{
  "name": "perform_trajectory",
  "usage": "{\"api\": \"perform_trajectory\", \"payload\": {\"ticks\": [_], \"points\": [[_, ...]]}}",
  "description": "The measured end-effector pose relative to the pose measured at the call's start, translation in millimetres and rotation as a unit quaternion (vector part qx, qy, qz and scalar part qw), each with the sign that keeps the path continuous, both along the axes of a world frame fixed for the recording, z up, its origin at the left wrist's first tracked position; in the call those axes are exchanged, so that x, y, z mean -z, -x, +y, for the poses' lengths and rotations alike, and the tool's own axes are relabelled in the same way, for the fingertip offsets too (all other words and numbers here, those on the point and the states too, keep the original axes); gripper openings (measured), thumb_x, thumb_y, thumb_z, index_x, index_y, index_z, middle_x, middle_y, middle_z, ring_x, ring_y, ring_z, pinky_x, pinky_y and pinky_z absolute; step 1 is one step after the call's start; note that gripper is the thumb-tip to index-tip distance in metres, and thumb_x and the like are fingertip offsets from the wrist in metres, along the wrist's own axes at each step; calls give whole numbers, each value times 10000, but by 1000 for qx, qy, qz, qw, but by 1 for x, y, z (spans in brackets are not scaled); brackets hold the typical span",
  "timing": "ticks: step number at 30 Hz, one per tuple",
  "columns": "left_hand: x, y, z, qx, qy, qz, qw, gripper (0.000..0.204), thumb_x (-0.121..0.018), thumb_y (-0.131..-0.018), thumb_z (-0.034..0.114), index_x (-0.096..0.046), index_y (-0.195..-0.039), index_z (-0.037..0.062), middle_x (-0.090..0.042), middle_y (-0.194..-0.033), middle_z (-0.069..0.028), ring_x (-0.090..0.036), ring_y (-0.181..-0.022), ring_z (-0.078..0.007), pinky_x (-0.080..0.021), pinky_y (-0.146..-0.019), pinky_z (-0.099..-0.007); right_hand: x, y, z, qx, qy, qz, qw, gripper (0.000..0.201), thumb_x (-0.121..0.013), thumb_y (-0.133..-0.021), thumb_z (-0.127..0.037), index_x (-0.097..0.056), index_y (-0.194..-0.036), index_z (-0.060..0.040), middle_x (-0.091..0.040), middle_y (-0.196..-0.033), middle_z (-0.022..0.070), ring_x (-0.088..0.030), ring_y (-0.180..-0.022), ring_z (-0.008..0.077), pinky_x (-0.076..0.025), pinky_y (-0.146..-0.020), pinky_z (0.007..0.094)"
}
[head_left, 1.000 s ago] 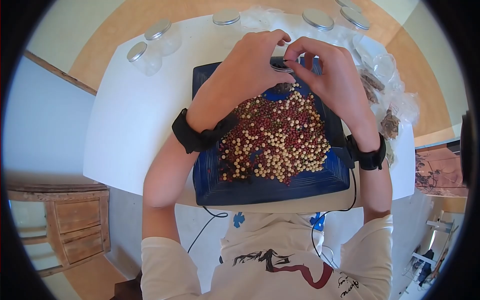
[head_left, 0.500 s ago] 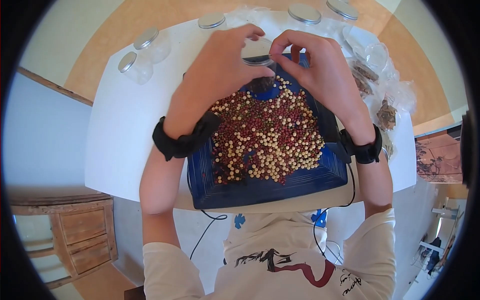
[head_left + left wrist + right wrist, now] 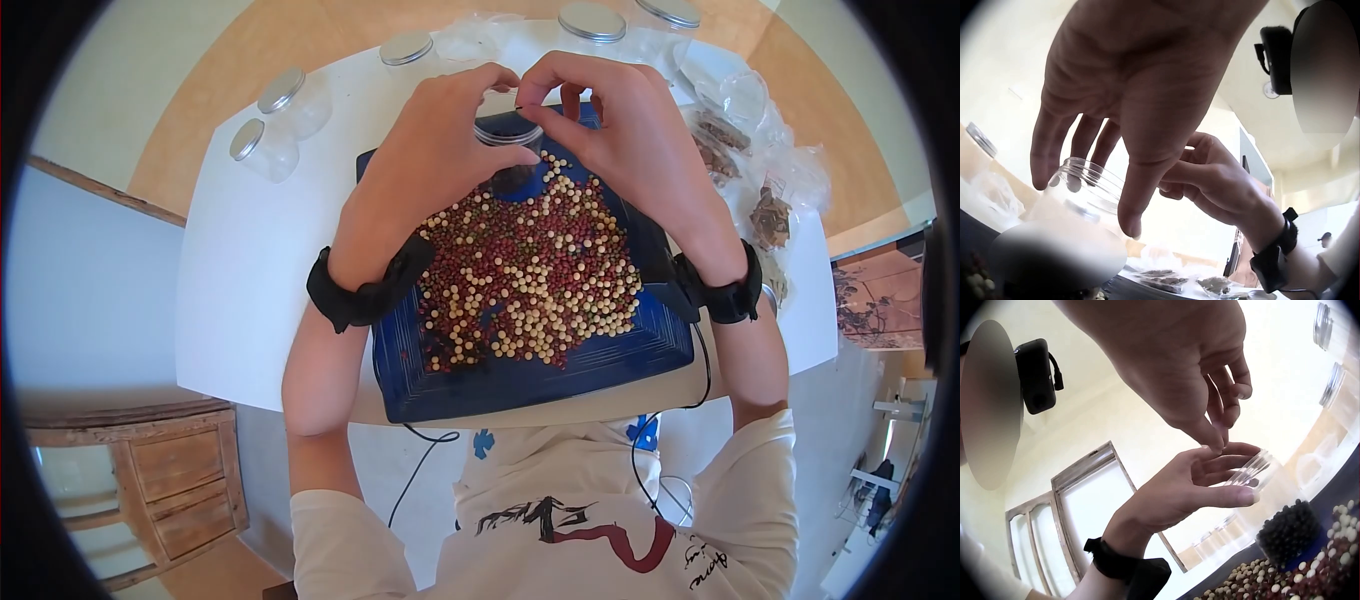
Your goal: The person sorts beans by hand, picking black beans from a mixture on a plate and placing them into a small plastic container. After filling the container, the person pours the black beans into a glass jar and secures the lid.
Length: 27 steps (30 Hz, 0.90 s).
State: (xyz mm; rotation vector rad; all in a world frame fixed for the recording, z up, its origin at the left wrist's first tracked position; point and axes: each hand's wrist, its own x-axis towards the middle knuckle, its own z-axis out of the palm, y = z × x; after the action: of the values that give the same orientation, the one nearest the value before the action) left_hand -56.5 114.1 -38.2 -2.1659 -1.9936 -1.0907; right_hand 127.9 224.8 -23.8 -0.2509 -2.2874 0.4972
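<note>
Jar [image 3: 508, 150] – clear plastic, open-topped, w/ dark beans in the bottom – stands upright at the far end of the blue tray [image 3: 530, 385]. Left hand [image 3: 440, 160] grips it, fingers [image 3: 1044, 159] and thumb curled round the rim from the left. Right hand [image 3: 625, 135] hovers just over the mouth, thumb and forefinger pressed tip to tip; whether a bean is pinched between them I can't tell – too small. Its other fingers [image 3: 1235, 394] are loosely curled. Mixed beans [image 3: 530, 275] – red, cream, some dark – lie heaped across the tray's middle, right up to the jar's base. Tray sits on the white bench [image 3: 260, 260]. Lidded jars [image 3: 265, 145] stand along the bench's far edge; plastic bags [image 3: 770, 200] lie at the right.
</note>
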Motion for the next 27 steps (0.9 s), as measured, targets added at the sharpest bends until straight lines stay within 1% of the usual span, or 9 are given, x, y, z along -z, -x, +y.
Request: {"api": "perform_trajectory", "payload": {"ticks": [2,5,6,8,12,14,17,24,27], "points": [[0,-4,1,9,-2,-12,1000,606,-937,-762,286,-696,-1261,41,-770,-1061,-141,-679,-809,-273,-557,-759,-359,-3,0,-1,0,15,-26,1000,148,-773,-887,-84,-762,-1034,-80,-784,-917,99,-737,-744,302,-572,-684,400],[6,-5,5,19,-12,-21,1000,587,-931,-770,274,-692,-1247,29,-768,-1064,-135,-678,-816,-274,-556,-756,-361,-3,0,0,-8,25,-24,999,151,-774,-887,-87,-763,-1038,-81,-790,-935,99,-738,-748,306,-577,-690,401],[7,-5,6,21,-21,-18,999,578,-928,-774,268,-691,-1241,24,-767,-1066,-132,-677,-818,-273,-555,-754,-363,-1,1,1,-9,25,-24,999,151,-774,-887,-87,-763,-1038,-81,-790,-935,99,-738,-748,306,-577,-690,401],[6,-4,5,23,-20,-14,999,576,-928,-775,267,-691,-1242,26,-766,-1066,-131,-673,-815,-273,-554,-752,-364,3,2,2,-9,-4,4,1000,109,-793,-931,-97,-767,-1036,-110,-705,-784,23,-557,-615,152,-471,-595,308],[5,-1,1,10,-27,19,999,582,-929,-778,277,-693,-1249,30,-767,-1071,-127,-664,-802,-270,-553,-750,-364,0,1,-1,-2,-4,-1,1000,109,-791,-929,-92,-767,-1034,-111,-703,-777,27,-557,-613,152,-471,-593,307],[5,1,-2,0,-22,23,999,589,-930,-778,284,-693,-1253,31,-767,-1072,-126,-664,-801,-268,-553,-750,-366,-3,0,-2,-2,20,-26,999,140,-773,-891,-94,-758,-1029,-77,-783,-912,99,-737,-752,307,-577,-695,405],[2,1,-5,-10,-4,28,1000,604,-938,-771,296,-695,-1258,32,-765,-1073,-125,-664,-803,-267,-553,-749,-371,-3,0,-2,-2,13,-27,1000,134,-773,-891,-96,-754,-1022,-77,-772,-885,109,-736,-752,313,-575,-695,408],[3,3,-7,-38,-28,65,997,613,-952,-761,305,-716,-1253,25,-771,-1093,-134,-678,-842,-283,-561,-776,-382,-4,-1,-2,-4,30,-32,999,113,-755,-886,-83,-750,-1000,-78,-757,-854,116,-733,-749,315,-571,-694,408],[5,3,-5,-23,-8,42,999,602,-947,-769,296,-717,-1254,22,-776,-1116,-140,-688,-861,-287,-565,-787,-384,0,1,0,-10,3,-1,1000,130,-782,-911,-79,-773,-1037,-110,-695,-767,43,-569,-622,180,-476,-611,326]]}}
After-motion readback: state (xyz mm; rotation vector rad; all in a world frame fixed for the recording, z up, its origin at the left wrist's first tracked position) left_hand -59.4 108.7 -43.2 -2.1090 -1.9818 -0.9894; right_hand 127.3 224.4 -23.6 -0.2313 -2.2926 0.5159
